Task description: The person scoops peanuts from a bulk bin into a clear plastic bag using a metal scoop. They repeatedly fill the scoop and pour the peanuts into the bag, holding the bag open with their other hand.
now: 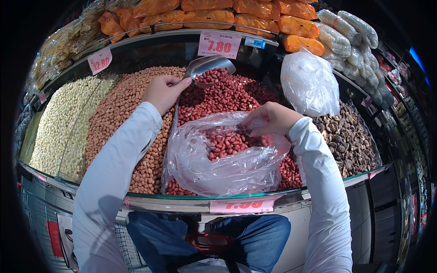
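Note:
My left hand [166,92] grips the handle of a metal scoop [222,63], which carries a small heap of red-skinned peanuts [212,75]. The scoop is raised over the back of the bin of red peanuts [218,100]. At the right, my right hand [268,119] pinches the rim of a clear plastic bag [194,170]. That bag lies on the peanuts with its mouth spread wide, and red peanuts [227,145] show inside it. My right fingertips are partly hidden behind the film.
Left are bins of pale brown peanuts [117,112] and cream-coloured kernels [65,116]. Dried mushrooms [348,140] fill the right bin, below a bundle of plastic bags [309,83]. A glass front edge [191,197] runs before me. Orange packages [208,17] are stacked behind price cards [218,44].

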